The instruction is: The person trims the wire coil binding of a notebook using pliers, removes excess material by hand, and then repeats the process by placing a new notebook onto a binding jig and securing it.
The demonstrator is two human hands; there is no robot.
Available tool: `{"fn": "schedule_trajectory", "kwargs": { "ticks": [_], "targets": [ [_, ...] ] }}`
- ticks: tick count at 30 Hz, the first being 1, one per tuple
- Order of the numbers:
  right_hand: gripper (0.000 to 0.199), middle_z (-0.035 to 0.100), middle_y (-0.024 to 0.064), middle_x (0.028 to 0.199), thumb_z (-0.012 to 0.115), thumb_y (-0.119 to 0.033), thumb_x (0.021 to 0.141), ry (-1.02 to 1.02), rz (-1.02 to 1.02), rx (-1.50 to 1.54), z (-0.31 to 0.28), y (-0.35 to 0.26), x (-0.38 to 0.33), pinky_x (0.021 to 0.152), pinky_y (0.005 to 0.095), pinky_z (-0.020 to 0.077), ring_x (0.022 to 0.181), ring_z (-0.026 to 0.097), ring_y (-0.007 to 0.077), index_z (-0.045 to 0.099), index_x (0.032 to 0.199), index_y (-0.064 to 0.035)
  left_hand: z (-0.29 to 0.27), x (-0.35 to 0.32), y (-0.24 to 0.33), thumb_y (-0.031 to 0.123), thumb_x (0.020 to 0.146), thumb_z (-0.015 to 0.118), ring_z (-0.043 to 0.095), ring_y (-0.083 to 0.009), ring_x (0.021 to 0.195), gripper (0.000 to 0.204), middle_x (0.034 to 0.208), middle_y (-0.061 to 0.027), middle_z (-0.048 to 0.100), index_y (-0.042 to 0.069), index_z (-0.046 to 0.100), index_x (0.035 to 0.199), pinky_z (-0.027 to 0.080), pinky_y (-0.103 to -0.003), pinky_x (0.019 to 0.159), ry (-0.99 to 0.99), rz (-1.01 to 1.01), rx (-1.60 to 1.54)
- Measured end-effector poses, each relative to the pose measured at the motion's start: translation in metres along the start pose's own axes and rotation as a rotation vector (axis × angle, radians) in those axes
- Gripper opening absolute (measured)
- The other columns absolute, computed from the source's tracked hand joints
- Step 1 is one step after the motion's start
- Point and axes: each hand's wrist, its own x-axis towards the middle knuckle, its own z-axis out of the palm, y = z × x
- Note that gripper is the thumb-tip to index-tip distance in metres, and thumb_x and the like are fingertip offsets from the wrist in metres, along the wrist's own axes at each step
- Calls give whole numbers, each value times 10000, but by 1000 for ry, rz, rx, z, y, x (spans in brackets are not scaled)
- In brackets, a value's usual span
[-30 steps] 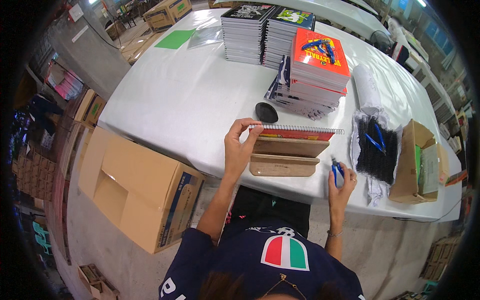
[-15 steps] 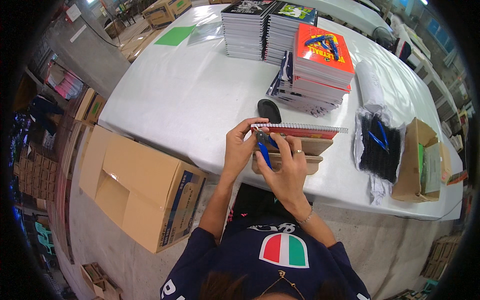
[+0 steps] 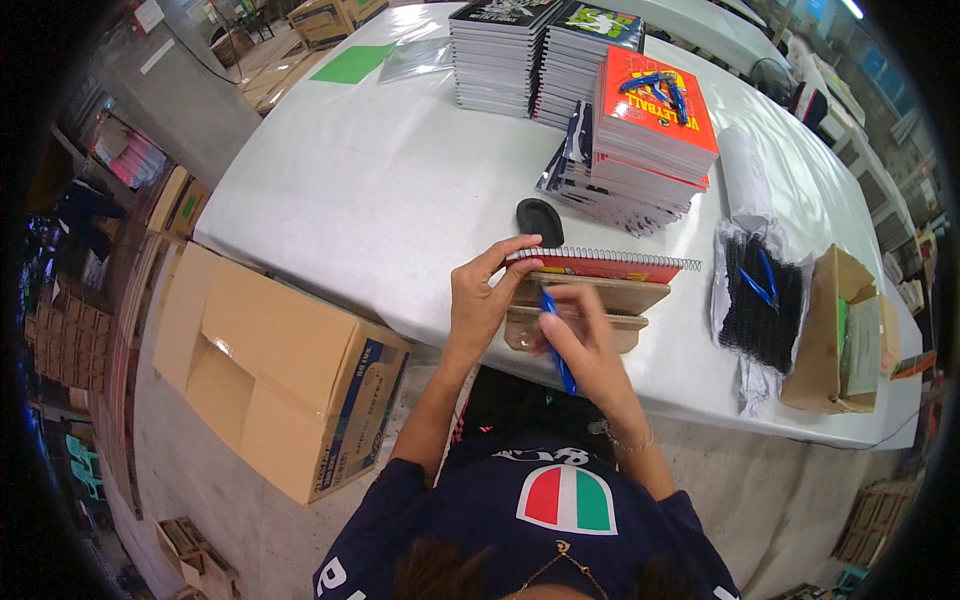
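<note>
Head view, centring the clock dial on the spiral-bound red notebook [image 3: 615, 267]. Showing a large tan cardboard box [image 3: 262, 385] between eight and nine o'clock, then a flat bright-green sheet [image 3: 352, 63] past ten o'clock on the white-covered table [image 3: 350, 190]. Seeing the bare left hand [image 3: 487, 300] at nine o'clock, pinching the left end of the notebook between thumb and fingers. Finding the notebook spine-up just behind the low ledges of a brown wooden stand [image 3: 640, 296]. Noting a tall stack of black-covered notebooks [image 3: 495, 75] toward eleven o'clock and a black oval dish-like object [image 3: 540, 223] at half past ten. Seeing the motion-blurred right hand [image 3: 592, 345] at six o'clock, grasping a blue-handled metal tool [image 3: 566, 372], not making out its tip. Showing at one o'clock a stack of orange-covered books [image 3: 650, 160], bearing blue-handled pliers [image 3: 678, 102]. Passing a white wrapped roll [image 3: 745, 180] at two o'clock, black coils [image 3: 750, 325] toward half past three, and, farther out, an open brown cardboard box [image 3: 812, 345].
</note>
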Motion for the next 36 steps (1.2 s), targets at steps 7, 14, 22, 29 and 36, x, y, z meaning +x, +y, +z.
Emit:
{"fn": "schedule_trajectory", "kwargs": {
  "ticks": [7,14,22,29,36],
  "targets": [
    [420,504,179,1218,613,-101,921,780,-254,-717,-105,68,-42,970,371,420,1085,536,258,467,1291,31,-7,1,11,27,923,588,638,-95,864,201,972,-53,706,15,667,1107,516,-259,785,-60,19,85],
    [365,489,205,1259,603,-74,919,654,-344,-1006,-147,53,-30,1033,403,362,1218,462,356,525,1268,0,-65,30,46,36,951,553,630,-115,896,196,1026,-95,670,-19,612,1128,517,-250,779,356,85,48],
    [343,579,112,1107,552,-214,975,785,-424,-574,-184,-36,80,897,335,441,983,558,204,556,1238,5,-159,73,-74,198,971,592,650,-190,908,348,1071,-142,615,-30,459,1198,572,-321,761,635,-107,-293],
    [506,603,46,938,615,-444,927,403,28,-460,-231,-67,177,657,240,441,773,529,77,626,1168,0,-174,74,-179,166,975,569,638,-228,928,327,1083,-164,557,-49,425,1176,606,-403,755,704,-331,-242],
    [432,602,-9,767,716,-351,872,239,74,-457,-237,-73,196,567,190,410,632,516,43,644,1051,35,-173,61,-181,173,965,586,628,-212,946,348,1071,-162,541,-59,446,1183,613,-396,764,637,-356,-146]
  ]
}}
